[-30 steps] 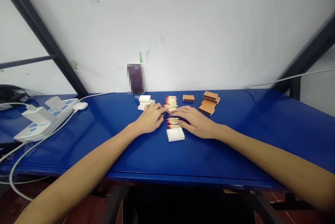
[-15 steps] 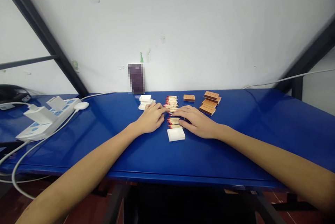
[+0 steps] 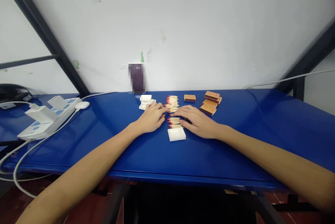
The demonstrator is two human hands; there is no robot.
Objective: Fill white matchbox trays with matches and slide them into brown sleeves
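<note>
Matches (image 3: 173, 122) btwn both hands' fingers (image 3: 161, 108)

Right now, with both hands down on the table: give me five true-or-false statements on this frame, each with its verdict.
1. The left hand and right hand lie either side of the matches. True.
2. The white tray nearest the person is full of matches. False: no matches show in it; they lie on the table beyond it.
3. The brown boxes lie right of the matches. True.
4. The power strip sits at the table's right end. False: it sits at the left end.
5. The left hand holds a brown box. False: it holds nothing; its fingertips are at the matches.
</note>
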